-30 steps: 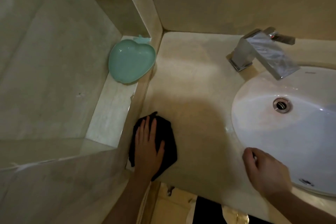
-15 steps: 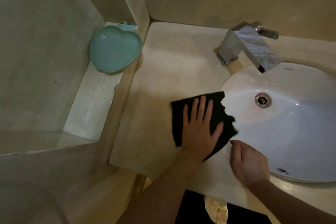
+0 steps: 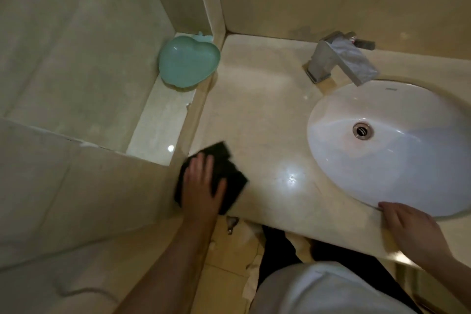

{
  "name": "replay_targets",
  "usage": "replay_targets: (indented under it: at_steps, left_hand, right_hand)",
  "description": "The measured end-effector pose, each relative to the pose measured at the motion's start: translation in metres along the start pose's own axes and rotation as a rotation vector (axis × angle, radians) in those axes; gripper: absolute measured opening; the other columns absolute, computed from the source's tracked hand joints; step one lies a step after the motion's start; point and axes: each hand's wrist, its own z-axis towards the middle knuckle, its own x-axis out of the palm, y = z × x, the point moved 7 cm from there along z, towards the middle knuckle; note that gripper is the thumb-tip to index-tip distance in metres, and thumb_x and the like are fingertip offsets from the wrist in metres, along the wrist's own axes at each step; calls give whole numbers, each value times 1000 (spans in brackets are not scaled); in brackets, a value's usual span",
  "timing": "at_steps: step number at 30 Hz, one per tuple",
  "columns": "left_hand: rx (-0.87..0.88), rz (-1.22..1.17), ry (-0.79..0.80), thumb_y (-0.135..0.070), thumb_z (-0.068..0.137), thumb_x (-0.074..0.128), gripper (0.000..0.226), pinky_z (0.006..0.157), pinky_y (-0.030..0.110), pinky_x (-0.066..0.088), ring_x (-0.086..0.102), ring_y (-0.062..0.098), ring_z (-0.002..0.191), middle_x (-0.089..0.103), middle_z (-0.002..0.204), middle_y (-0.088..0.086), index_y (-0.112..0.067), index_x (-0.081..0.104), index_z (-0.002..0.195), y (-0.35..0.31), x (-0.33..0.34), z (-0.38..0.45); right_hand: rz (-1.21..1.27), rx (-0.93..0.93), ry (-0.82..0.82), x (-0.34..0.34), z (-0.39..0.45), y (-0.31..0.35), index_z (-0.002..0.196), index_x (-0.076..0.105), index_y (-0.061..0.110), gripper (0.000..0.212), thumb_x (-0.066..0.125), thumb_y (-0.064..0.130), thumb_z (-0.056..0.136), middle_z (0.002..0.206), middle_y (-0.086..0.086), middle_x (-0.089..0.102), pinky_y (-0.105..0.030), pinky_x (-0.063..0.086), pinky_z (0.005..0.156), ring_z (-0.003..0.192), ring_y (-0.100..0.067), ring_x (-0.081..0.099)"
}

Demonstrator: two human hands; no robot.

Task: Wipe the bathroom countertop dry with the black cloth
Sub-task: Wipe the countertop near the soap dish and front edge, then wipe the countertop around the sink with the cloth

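Cloth position: your left hand presses the black cloth flat, fingers straight, at the counter front-left corner. Your right hand, fingers relaxed, rests beside the sink rim.
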Motion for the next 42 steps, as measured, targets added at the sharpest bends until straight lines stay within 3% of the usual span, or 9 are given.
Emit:
replay_targets:
  at_steps: [5, 11, 16, 19, 22, 25, 30, 37, 42]
  left_hand:
    - [-91, 62, -15, -55, 102, 25, 70, 124, 49, 13, 10, 25, 153, 11, 166, 9, -15, 16, 159, -7, 8, -4]
    - [125, 81, 36, -58, 101, 35, 73, 122, 53, 15, 19, 28, 151, 19, 165, 10, -15, 21, 158, -102, 42, -21]
    - [316, 31, 149, -54, 102, 34, 69, 121, 53, 17, 13, 27, 153, 16, 165, 9, -16, 22, 158, -209, 76, -40]
    - [530, -60, 234, -53, 103, 33, 68, 122, 52, 10, 4, 23, 154, 8, 167, 4, -19, 15, 159, -279, 97, -73]
    - [645, -103, 314, -51, 104, 32, 65, 122, 51, 11, 2, 19, 154, 8, 167, 2, -21, 16, 159, -307, 101, -79]
    - [448, -501, 362, -25, 107, 36, 47, 123, 38, 17, 17, 12, 151, 27, 162, 1, -17, 35, 153, -287, 72, -58]
    - [-92, -563, -30, -26, 96, 31, 45, 109, 29, 39, 46, 10, 128, 51, 137, -2, -14, 60, 128, -190, 19, -63]
    - [180, -440, 95, -9, 92, 41, 37, 95, 9, 39, 52, 1, 111, 59, 121, -9, -17, 66, 117, -202, 30, -96]
    - [187, -384, 209, 3, 90, 51, 38, 87, 3, 38, 54, 0, 105, 61, 116, -10, -20, 68, 114, -220, 42, -87]
  right_hand:
    - [103, -35, -14, 14, -10, -22, 134, 57, 15, 77, 7, 54, 91, 134, -6, 60, -44, 24, 114, 127, -26, 50]
    - [215, -51, 21, 14, -5, -20, 133, 59, 17, 79, 5, 55, 88, 138, -3, 58, -43, 18, 116, 132, -22, 47]
    - [416, -48, 105, 5, -11, -23, 136, 53, 26, 44, 22, 38, 107, 142, 4, 53, -22, 6, 115, 130, -6, 41]
    - [556, -5, 118, -6, -16, -23, 142, 47, 24, 40, 30, 32, 107, 146, 3, 48, -20, 10, 112, 128, -4, 38]
    - [536, -12, -104, -23, -25, -14, 148, 39, 14, 45, 42, 22, 104, 150, -5, 41, -30, 25, 114, 136, -19, 38]
    - [454, -159, -301, -26, -39, 30, 144, 44, 8, 46, 48, 19, 99, 148, -11, 43, -35, 29, 114, 136, -26, 40]
    - [156, -291, -147, 32, -30, 115, 153, 29, 11, 75, 38, 58, 96, 159, -15, 26, -51, 18, 119, 148, -32, 23]
    - [101, -277, -209, 36, -6, 118, 154, 26, 11, 75, 33, 60, 98, 151, -13, 41, -44, 19, 116, 137, -31, 40]
    - [46, -272, -179, 36, -27, 22, 154, 27, 16, 62, 23, 49, 102, 148, -8, 46, -44, 17, 121, 138, -27, 38]
